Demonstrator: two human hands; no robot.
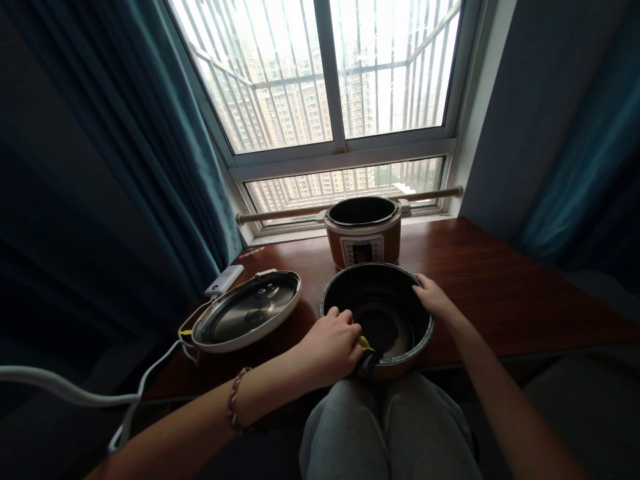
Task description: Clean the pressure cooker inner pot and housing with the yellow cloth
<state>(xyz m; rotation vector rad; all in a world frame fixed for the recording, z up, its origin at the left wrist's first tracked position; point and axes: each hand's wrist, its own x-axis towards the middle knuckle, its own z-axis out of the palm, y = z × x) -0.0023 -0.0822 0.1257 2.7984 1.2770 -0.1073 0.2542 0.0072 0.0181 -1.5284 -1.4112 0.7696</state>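
Observation:
A dark inner cooking pot [385, 320] with a pale speckled rim stands at the table's near edge, tilted a little toward me. My right hand [433, 297] grips its rim on the right, thumb over the inside. At the pot's near-left rim, my left hand [335, 343] is closed around a dark and yellow item [367, 360], mostly hidden by the fingers; I cannot tell its kind. Behind the pot is the orange-brown electric cooker [365, 233], its top uncovered and its control panel facing me. To the left lies a round cooker lid [250, 310], metal inner side up.
A white power strip [224, 280] and white cables [170, 350] lie left of the lid. The reddish-brown table [500, 287] reaches to a barred window with a rail [285, 215]. Blue curtains [175, 133] hang at both sides. My knees are under the pot's near edge.

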